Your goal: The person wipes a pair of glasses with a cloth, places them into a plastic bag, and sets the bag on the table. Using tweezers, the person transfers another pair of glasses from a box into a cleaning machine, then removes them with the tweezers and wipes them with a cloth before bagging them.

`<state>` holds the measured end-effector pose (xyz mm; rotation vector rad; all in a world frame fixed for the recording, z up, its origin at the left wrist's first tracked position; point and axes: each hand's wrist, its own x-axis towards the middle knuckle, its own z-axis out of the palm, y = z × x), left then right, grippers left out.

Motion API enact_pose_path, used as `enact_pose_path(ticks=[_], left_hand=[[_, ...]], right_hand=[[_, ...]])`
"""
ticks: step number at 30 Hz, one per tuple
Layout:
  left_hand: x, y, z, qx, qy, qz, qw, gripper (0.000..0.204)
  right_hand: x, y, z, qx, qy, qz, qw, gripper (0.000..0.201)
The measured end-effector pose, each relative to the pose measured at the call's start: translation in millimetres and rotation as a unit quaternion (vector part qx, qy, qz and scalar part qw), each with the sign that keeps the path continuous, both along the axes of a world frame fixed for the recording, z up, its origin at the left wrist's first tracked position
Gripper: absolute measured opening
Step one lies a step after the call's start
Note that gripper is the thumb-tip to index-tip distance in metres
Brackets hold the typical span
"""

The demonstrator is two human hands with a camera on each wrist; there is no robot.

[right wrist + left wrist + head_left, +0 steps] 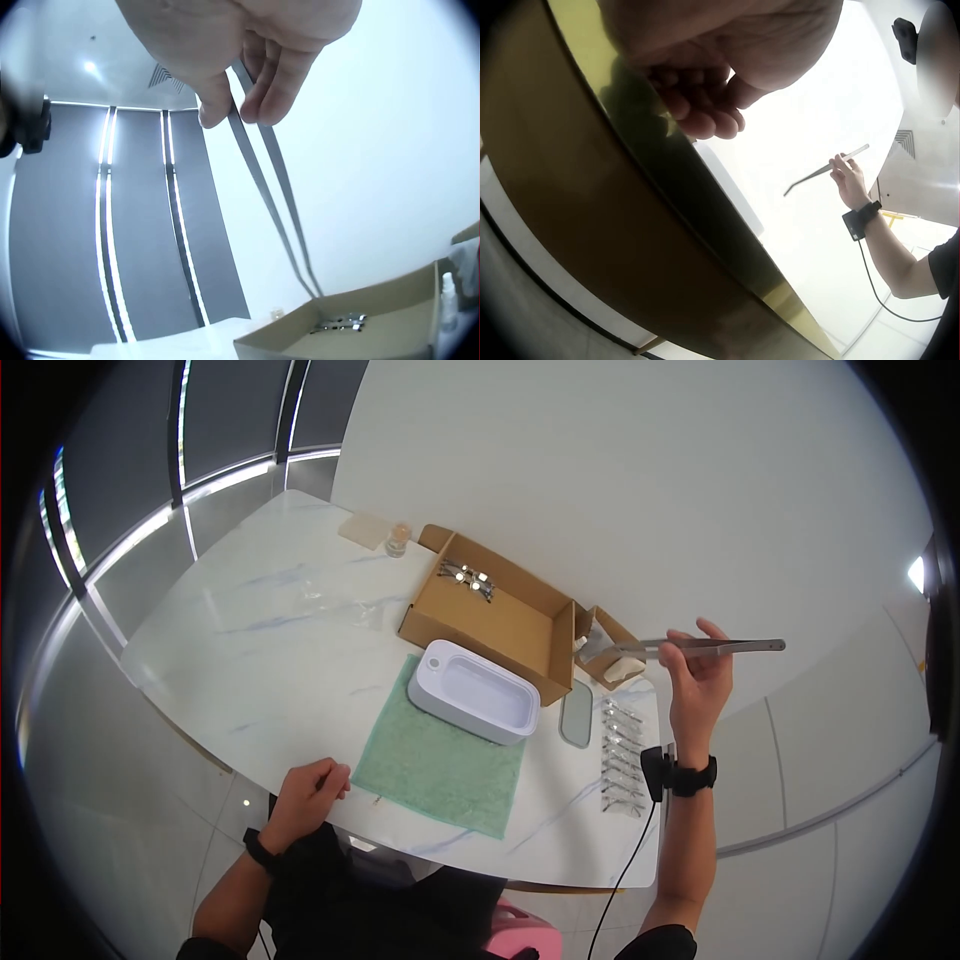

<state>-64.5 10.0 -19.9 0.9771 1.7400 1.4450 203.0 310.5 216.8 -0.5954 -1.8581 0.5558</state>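
My right hand (700, 685), raised above the right side of the table, pinches a long pair of metal tweezers (755, 646). In the right wrist view the two tweezer arms (257, 176) are slightly apart, their bent tips free of any object. The left hand (305, 795) is at the table's front edge by the corner of a green cloth (440, 780), fingers loosely curled and holding nothing. A pale lilac oblong basin (425, 690) stands on the cloth's far part. Behind it, a shallow cardboard box (425, 628) contains eyeglasses (466, 575) in its far-left corner.
Several clear-wrapped pairs of glasses (622, 755) form a column at the table's right, beside a grey rounded plate (576, 713). A smaller cardboard box (625, 630) holds a spray bottle (448, 300) and white tissue. A small glass jar (398, 542) stands at the back.
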Motion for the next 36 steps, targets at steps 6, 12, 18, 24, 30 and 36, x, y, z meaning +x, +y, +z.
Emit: enact_pose_path(ticks=[6,12,18,24,30,36], left_hand=[[-0.5,-2.0,-3.8,0.001,0.041,0.003,0.999,0.03],[-0.8,-3.1,0.1,-0.001,0.079,-0.008,0.997,0.026],[-0.9,-2.4,-0.4,-0.002,0.111,-0.011,0.994,0.023],[-0.9,-1.6,0.0,-0.007,0.135,-0.01,0.991,0.02],[-1.5,-1.1,-0.6,-0.015,0.15,-0.016,0.988,0.017],[-1.5,0.4,-1.3,-0.007,0.157,-0.007,0.988,0.016]], right_hand=[[-43.3,39.8,-1.0,-0.086,-0.004,0.052,0.995,0.037],[-91.1,70.2,-8.6,-0.081,-0.037,0.007,0.996,0.032],[-137.2,119.3,-32.4,-0.114,-0.07,0.011,0.991,0.041],[-176.4,153.8,-66.1,-0.171,-0.065,0.058,0.981,0.044],[-198.7,182.4,-90.0,-0.162,-0.098,0.058,0.98,0.044],[-211.1,200.4,-109.7,-0.182,-0.113,0.07,0.974,0.045]])
